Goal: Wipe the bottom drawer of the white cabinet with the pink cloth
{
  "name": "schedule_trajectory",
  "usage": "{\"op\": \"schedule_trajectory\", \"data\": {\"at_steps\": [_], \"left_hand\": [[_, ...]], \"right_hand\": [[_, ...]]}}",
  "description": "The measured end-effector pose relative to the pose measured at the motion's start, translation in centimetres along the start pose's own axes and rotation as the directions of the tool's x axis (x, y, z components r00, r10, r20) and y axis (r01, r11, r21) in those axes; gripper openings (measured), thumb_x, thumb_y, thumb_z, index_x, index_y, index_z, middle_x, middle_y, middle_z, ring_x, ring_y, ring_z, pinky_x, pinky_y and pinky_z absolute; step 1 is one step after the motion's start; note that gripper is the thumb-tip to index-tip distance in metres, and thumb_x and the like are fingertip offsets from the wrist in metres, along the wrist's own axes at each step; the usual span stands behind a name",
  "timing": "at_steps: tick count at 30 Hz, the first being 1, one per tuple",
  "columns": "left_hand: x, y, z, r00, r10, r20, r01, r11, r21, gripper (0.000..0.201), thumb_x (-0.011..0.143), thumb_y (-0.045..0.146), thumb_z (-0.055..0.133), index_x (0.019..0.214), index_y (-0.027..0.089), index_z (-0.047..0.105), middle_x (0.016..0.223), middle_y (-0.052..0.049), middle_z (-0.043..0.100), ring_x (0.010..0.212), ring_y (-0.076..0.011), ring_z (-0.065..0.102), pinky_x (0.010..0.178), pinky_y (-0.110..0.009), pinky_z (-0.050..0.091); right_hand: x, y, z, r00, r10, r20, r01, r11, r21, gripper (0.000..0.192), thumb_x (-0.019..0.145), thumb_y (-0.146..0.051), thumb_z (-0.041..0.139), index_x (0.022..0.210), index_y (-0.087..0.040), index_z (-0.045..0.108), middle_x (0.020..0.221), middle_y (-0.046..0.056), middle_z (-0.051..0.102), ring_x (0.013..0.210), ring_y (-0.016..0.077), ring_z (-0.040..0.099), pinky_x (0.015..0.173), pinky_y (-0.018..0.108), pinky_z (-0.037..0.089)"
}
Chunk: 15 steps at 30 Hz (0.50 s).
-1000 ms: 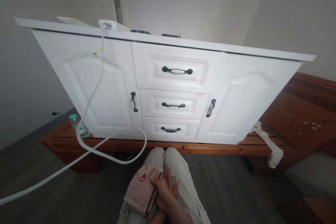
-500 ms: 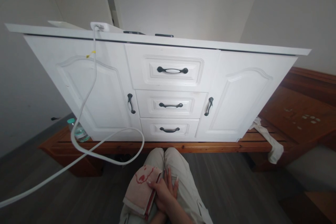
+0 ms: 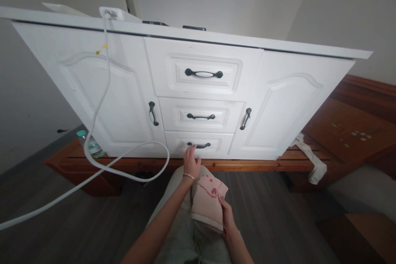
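My left hand (image 3: 192,164) reaches forward to the bottom drawer (image 3: 216,139), its fingers stretched out over the left end of the dark curved handle (image 3: 201,146). Whether the fingertips hook behind that handle cannot be made out. A bracelet circles the left wrist. In my right hand (image 3: 227,216) is a folded pink towel (image 3: 208,202) with a red cartoon outline, gripped at its right edge, thumb on top. The towel rests above my lap.
The white cabinet (image 3: 108,90) stands on a wooden bench (image 3: 262,166). A white cable (image 3: 102,111) hangs from a power strip (image 3: 113,13) and loops at the left, near a bottle (image 3: 94,147). White cloth (image 3: 312,161) lies at the right.
My hands were together in my lap with the towel at the left. The left hand has moved forward to the bottom drawer handle; the towel has shifted right with my right hand.
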<state>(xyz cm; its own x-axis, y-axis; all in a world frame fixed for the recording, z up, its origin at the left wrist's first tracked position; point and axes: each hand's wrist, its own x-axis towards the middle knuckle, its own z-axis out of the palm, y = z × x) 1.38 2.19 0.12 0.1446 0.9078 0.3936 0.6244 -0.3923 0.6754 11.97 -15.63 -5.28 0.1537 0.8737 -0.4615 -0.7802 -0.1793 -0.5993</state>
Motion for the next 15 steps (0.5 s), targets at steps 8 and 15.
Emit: {"op": "schedule_trajectory", "data": {"at_steps": [8, 15], "left_hand": [[4.6, 0.2, 1.8, 0.986, 0.064, 0.153, -0.093, 0.978, 0.187, 0.036, 0.083, 0.015, 0.057, 0.119, 0.016, 0.060, 0.123, -0.014, 0.062, 0.124, -0.0309, 0.049, 0.103, -0.044, 0.045], [2.4, 0.5, 1.3, 0.986, 0.077, 0.149, -0.105, 0.976, 0.189, 0.031, 0.083, 0.013, 0.057, 0.113, 0.017, 0.060, 0.117, -0.013, 0.061, 0.121, -0.0295, 0.049, 0.104, -0.043, 0.044]], "right_hand": [[2.3, 1.2, -0.9, 0.962, 0.163, 0.217, -0.151, 0.986, -0.071, 0.053, 0.072, -0.040, 0.079, 0.117, -0.013, 0.070, 0.103, 0.014, 0.078, 0.108, 0.0323, 0.070, 0.100, 0.050, 0.050], [2.6, 1.3, -1.6, 0.961, 0.191, 0.202, -0.171, 0.979, -0.112, 0.054, 0.072, -0.043, 0.078, 0.115, -0.011, 0.069, 0.103, 0.016, 0.077, 0.109, 0.0336, 0.069, 0.100, 0.050, 0.049]]}}
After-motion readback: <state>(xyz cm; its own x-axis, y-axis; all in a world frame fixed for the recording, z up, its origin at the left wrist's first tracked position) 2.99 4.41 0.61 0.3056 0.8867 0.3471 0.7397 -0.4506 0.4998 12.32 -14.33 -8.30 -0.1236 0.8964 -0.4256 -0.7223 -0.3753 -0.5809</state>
